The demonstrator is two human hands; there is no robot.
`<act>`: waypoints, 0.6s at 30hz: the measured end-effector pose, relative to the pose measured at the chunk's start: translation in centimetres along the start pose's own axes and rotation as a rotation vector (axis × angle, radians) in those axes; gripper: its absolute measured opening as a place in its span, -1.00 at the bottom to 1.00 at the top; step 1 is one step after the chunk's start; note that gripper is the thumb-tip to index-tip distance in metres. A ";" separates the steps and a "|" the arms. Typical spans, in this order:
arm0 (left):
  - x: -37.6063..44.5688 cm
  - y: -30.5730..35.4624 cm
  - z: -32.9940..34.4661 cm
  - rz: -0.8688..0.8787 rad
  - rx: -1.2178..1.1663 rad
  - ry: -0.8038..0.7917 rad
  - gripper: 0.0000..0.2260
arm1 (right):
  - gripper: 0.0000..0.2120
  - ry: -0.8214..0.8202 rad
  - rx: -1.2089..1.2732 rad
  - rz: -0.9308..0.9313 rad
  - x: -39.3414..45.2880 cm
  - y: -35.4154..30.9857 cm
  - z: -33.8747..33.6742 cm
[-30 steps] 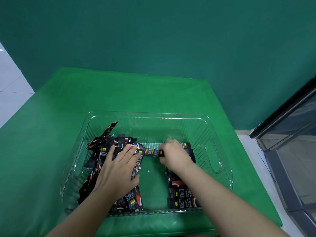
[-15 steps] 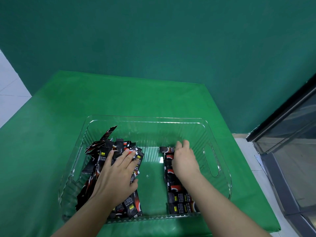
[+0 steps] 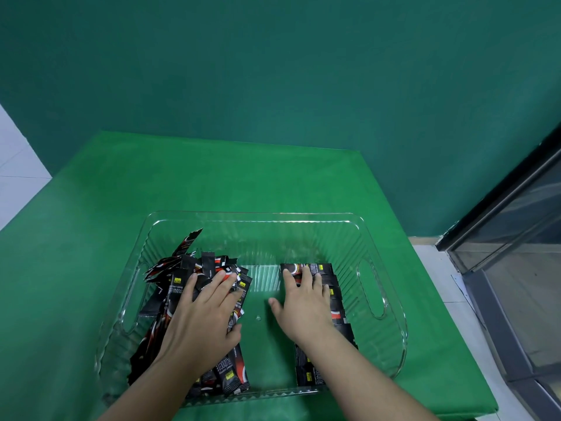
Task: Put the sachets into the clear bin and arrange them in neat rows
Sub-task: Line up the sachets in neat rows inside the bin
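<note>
Hands flat: left [image 3: 200, 317] on pile [image 3: 170, 287] | right [image 3: 306, 305] on row [image 3: 337, 311] | clear bin [image 3: 255, 220]

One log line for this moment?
left hand: flat on loose pile | right hand: flat on neat row | clear bin

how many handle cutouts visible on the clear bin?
2. One cutout in the right wall of the clear bin, one in the left wall, partly behind the loose sachet pile. Near and far walls show none.
</note>
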State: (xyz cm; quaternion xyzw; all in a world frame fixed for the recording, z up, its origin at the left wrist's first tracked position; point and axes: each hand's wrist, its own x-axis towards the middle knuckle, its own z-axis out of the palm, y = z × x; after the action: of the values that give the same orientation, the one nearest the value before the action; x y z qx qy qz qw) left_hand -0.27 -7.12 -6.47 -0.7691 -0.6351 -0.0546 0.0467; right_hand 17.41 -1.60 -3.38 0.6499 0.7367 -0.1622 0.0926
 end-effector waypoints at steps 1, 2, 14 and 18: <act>0.0 0.0 0.0 -0.001 0.002 -0.002 -0.54 | -0.36 0.007 0.012 0.002 0.0 0.1 0.0; 0.0 0.0 0.0 -0.002 0.003 -0.006 -0.54 | -0.36 0.015 0.025 0.002 0.0 0.2 0.0; 0.0 0.0 0.0 -0.013 -0.002 -0.032 -0.53 | -0.39 0.019 -0.043 -0.061 0.2 -0.5 0.7; 0.0 0.0 0.0 -0.026 -0.024 -0.034 -0.54 | -0.36 0.047 -0.023 -0.032 0.6 -0.5 0.9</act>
State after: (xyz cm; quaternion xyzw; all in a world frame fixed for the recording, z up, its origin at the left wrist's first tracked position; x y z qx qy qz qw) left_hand -0.22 -7.11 -6.49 -0.7621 -0.6450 -0.0499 0.0258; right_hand 16.77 -1.46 -4.35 0.6406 0.7508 -0.1400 0.0799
